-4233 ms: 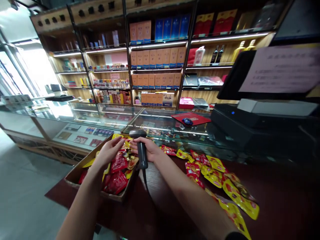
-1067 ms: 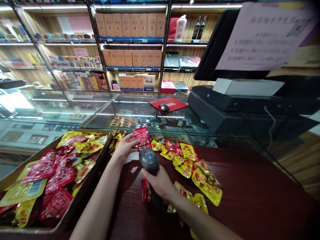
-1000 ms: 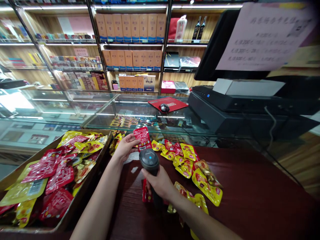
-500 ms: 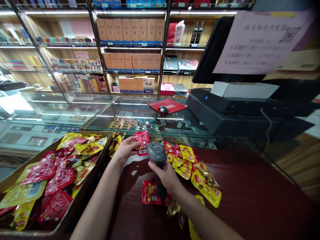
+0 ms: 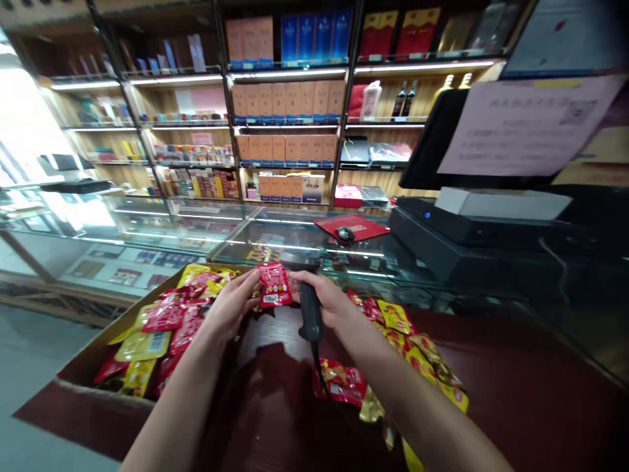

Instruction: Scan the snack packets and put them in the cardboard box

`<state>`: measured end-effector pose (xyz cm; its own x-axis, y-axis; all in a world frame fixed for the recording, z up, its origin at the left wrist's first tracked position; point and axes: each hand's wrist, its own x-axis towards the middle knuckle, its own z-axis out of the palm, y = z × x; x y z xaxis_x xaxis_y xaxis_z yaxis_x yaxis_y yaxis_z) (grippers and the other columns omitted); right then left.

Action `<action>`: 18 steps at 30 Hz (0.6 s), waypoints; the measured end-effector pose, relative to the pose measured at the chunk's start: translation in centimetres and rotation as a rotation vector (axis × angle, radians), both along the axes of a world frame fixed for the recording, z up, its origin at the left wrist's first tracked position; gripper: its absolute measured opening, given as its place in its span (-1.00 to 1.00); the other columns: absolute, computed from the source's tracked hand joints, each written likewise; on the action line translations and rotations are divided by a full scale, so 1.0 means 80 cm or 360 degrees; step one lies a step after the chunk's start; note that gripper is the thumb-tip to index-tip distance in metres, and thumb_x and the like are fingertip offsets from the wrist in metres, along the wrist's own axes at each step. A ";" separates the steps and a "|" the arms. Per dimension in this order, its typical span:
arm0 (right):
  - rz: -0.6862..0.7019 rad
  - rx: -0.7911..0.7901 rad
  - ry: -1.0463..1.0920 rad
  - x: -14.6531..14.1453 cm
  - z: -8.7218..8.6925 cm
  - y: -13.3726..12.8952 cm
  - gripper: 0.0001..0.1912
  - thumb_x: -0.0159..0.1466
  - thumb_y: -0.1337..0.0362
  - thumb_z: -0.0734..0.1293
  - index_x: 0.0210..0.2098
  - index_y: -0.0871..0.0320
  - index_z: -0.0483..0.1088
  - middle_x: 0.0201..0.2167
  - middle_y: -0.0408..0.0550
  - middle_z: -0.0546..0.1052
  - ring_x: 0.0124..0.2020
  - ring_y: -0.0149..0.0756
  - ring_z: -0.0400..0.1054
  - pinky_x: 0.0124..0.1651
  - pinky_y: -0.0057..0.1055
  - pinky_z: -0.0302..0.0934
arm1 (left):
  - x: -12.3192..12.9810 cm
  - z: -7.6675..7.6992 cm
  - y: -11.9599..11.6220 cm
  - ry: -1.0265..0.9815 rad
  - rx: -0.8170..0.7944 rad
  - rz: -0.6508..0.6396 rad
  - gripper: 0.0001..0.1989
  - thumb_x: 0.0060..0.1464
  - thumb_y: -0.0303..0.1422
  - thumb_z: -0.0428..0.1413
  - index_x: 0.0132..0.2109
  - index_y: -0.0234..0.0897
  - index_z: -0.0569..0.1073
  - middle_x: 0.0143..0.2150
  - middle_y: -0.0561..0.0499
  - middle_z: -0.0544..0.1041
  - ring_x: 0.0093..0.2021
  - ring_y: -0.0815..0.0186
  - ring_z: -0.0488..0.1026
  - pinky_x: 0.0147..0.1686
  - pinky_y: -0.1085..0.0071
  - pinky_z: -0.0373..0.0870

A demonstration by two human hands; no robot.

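Observation:
My left hand point(image 5: 232, 303) pinches the left edge of a small red snack packet point(image 5: 274, 283), whose printed side with a barcode along the bottom faces me. My right hand point(image 5: 325, 296) is closed round a dark barcode scanner point(image 5: 310, 316), with its cable hanging down. The right fingertips reach the packet's right edge; whether they grip it I cannot tell. Below the scanner another red packet point(image 5: 344, 381) lies on the dark wooden counter point(image 5: 268, 419). Several yellow and red packets point(image 5: 394, 317) lie to the right, partly behind my right forearm.
At left stands an open cardboard box point(image 5: 93, 393) full of red and yellow packets. A glass display counter point(image 5: 236, 246) runs behind, bearing a red mouse pad point(image 5: 366, 226) and a mouse point(image 5: 344, 233). A monitor point(image 5: 432, 141) and a black cash drawer point(image 5: 442, 242) stand at right.
My right hand has tipped the scanner over, and its fingers have come up to the packet's right edge. My head view has tilted up and turned left.

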<state>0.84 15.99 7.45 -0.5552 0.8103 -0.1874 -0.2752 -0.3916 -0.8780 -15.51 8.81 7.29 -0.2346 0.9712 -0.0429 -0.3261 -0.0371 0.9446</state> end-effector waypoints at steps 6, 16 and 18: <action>0.0336 -0.0043 0.0149 -0.140 0.048 -0.024 -0.89 0.10 0.32 0.37 -0.48 0.23 0.37 -0.67 -0.19 0.40 -0.66 -0.50 0.25 -0.50 -0.54 0.26 | -0.121 0.062 -0.058 0.0120 -0.0065 0.0355 -0.67 -0.07 -0.20 0.27 -0.22 -0.36 0.53 -0.15 -0.18 0.56 -0.18 0.23 0.51 -0.37 0.47 0.47; 0.0451 0.0054 -0.0024 -0.224 0.047 -0.049 -0.90 0.06 0.34 0.39 -0.45 0.23 0.38 -0.72 -0.24 0.33 -0.69 -0.51 0.22 -0.55 -0.57 0.25 | -0.196 0.051 -0.103 0.0258 -0.0098 0.0751 -0.64 -0.20 -0.23 0.35 -0.23 -0.33 0.55 -0.19 -0.17 0.56 -0.17 0.18 0.54 -0.33 0.44 0.51; 0.0402 0.0083 -0.0058 -0.209 0.040 -0.044 -0.89 0.07 0.32 0.39 -0.45 0.22 0.38 -0.69 -0.21 0.36 -0.65 -0.49 0.25 -0.53 -0.56 0.26 | -0.180 0.049 -0.100 0.0257 -0.0099 0.0665 -0.64 -0.19 -0.24 0.34 -0.22 -0.34 0.55 -0.10 -0.20 0.55 -0.06 0.14 0.50 -0.29 0.43 0.51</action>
<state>-15.85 12.48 10.69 -0.7349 0.6558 -0.1726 -0.1422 -0.3979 -0.9063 -29.88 0.81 11.21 -0.6147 0.7883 -0.0285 -0.1434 -0.0760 0.9867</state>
